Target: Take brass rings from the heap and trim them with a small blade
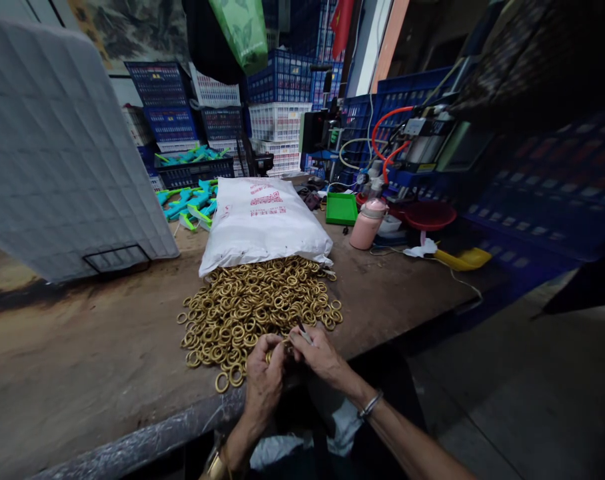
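Note:
A heap of gold-coloured rings [255, 307] spills from the mouth of a white printed sack [262, 220] on the table. My left hand [265, 373] is closed at the heap's near edge, pinching a gold-coloured ring [286, 342] between thumb and forefinger. Close beside it, my right hand [320, 353] is closed round a small tool like a knife [304, 333], with a dark tip and a pale grey body. The fingertips of both hands meet at the ring. My fingers partly hide the tool's working end.
A pink bottle [368, 225] and a green tray [341, 209] stand right of the sack. Turquoise plastic pieces [187, 202] lie left of it. A white padded panel [67, 147] stands at the left. The table's near edge [142, 433] is wrapped in plastic.

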Demonstrator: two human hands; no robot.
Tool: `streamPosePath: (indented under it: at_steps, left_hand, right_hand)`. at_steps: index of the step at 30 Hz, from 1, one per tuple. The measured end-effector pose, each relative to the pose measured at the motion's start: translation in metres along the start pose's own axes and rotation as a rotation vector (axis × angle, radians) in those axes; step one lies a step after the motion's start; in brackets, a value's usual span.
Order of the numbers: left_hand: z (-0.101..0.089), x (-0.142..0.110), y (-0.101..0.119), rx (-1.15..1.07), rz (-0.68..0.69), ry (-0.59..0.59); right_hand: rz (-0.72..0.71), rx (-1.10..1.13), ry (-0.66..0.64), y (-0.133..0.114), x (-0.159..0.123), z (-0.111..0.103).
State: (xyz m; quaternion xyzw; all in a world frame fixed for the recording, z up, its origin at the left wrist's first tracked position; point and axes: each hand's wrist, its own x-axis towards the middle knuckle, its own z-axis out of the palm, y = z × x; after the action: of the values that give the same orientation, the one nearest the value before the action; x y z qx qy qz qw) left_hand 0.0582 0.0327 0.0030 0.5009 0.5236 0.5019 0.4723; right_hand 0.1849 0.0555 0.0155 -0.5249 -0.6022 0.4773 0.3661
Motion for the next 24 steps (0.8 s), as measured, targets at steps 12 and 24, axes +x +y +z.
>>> streamPosePath:
  at_steps: [12, 24]
  left_hand:
    - [0.001, -0.005, 0.01, -0.165, -0.243, -0.243]
    - [-0.002, -0.01, 0.018, -0.254, -0.257, -0.247]
  right_hand:
    - [-0.035, -0.074, 0.067, 0.008, 0.004, 0.002]
    - [-0.109, -0.278, 0.161, -0.003, 0.0, -0.012]
